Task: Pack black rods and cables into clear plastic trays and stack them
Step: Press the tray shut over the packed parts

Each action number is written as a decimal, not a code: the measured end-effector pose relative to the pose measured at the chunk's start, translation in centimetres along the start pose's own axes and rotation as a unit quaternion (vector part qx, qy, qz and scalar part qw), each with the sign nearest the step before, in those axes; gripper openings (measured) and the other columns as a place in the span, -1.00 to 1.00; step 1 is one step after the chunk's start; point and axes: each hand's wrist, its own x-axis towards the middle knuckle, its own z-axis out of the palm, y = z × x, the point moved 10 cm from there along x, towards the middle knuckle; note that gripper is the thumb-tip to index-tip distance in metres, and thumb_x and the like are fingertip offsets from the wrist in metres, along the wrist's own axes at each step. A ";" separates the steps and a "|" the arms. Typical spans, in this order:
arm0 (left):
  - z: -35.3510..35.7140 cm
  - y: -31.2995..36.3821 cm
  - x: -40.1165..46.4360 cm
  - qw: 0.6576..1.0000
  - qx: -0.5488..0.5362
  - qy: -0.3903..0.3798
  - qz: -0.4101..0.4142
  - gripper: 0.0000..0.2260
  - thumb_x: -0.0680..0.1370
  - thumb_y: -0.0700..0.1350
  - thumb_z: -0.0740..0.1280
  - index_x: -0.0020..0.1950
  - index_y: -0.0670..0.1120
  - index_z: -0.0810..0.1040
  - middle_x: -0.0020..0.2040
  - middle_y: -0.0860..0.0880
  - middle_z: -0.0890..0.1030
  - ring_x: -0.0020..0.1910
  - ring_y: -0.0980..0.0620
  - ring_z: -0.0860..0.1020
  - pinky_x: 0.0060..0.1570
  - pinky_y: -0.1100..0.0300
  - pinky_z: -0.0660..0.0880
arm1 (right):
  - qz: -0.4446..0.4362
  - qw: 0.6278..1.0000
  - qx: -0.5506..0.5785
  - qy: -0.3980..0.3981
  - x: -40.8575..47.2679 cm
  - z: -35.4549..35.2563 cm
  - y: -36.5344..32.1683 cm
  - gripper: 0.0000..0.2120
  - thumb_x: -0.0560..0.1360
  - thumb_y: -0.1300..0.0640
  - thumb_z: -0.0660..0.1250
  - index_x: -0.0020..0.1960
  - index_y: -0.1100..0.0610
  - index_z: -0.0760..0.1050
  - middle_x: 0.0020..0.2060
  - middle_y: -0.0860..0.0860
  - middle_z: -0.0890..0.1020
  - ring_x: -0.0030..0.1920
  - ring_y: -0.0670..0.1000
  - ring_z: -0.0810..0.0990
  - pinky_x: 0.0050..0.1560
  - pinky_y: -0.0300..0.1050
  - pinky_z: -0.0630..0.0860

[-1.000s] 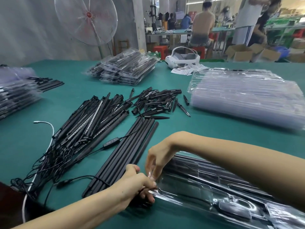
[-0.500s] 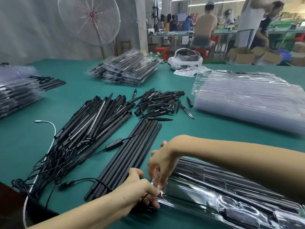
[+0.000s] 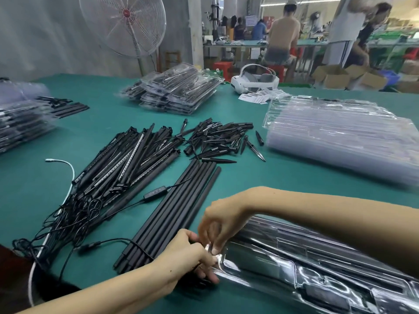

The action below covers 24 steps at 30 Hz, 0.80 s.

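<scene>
bright even overhead light, glare on clear tray (image 3: 283, 264), blurred warped edges

On the worktop (image 3: 249, 173), the near tray (image 3: 317, 264) lies right of a row of rods (image 3: 172, 211); tangled cables (image 3: 68, 218) lie left of them, spikes (image 3: 217, 141) behind, empty trays (image 3: 340, 137) far right, packed trays (image 3: 176, 91) at the back

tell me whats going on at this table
A person is packing black rods and cables into a clear plastic tray on the green table. Both the left hand and the right hand pinch the tray's near end. Loose rods, a cable pile, empty trays and packed stacks lie around.
</scene>
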 end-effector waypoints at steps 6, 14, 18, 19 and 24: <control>0.1 0.5 0.4 0.999 0.017 -0.040 -0.002 -0.93 0.48 -0.40 0.34 -0.17 -0.27 0.52 -0.31 -0.16 0.65 -0.39 -0.08 0.64 -0.50 0.32 0.45 | 0.001 1.000 0.018 0.007 0.5 -0.5 0.2 -0.74 0.46 0.05 0.44 0.07 0.18 0.59 -0.01 0.08 0.66 0.00 0.06 0.58 -0.01 -0.12 0.48; -0.2 0.7 0.3 0.997 0.040 -0.062 0.007 -0.87 0.31 -0.27 0.46 -0.26 -0.27 0.53 -0.25 -0.26 0.52 -0.43 -0.06 0.63 -0.40 0.32 0.49 | -0.005 0.991 0.130 0.008 0.3 0.1 0.7 -0.81 0.47 0.18 0.43 0.03 0.25 0.56 0.01 0.17 0.66 0.01 0.08 0.61 0.14 -0.05 0.49; -0.5 0.4 0.6 0.999 0.011 -0.037 -0.001 -0.88 0.31 -0.28 0.47 -0.34 -0.18 0.55 -0.39 -0.19 0.57 -0.50 -0.01 0.57 -0.47 0.33 0.43 | -0.010 0.993 0.121 0.009 0.6 0.2 0.6 -0.83 0.47 0.19 0.43 0.01 0.24 0.57 -0.01 0.17 0.67 -0.09 -0.03 0.57 0.07 -0.11 0.49; -0.5 0.3 0.7 0.999 0.004 -0.034 -0.003 -0.86 0.30 -0.30 0.47 -0.35 -0.17 0.53 -0.44 -0.15 0.55 -0.53 0.02 0.55 -0.51 0.35 0.40 | -0.012 0.995 0.097 0.014 0.7 0.2 0.6 -0.81 0.47 0.15 0.44 0.02 0.23 0.57 -0.02 0.14 0.67 -0.08 0.00 0.59 0.07 -0.10 0.48; -0.4 0.2 0.8 1.000 0.009 -0.017 -0.002 -0.84 0.33 -0.33 0.46 -0.30 -0.19 0.49 -0.52 -0.09 0.51 -0.59 0.08 0.49 -0.57 0.35 0.33 | -0.004 0.998 -0.007 0.056 0.8 0.5 0.6 -0.76 0.49 0.02 0.39 0.09 0.13 0.55 -0.06 0.02 0.65 -0.09 -0.02 0.51 0.25 0.04 0.28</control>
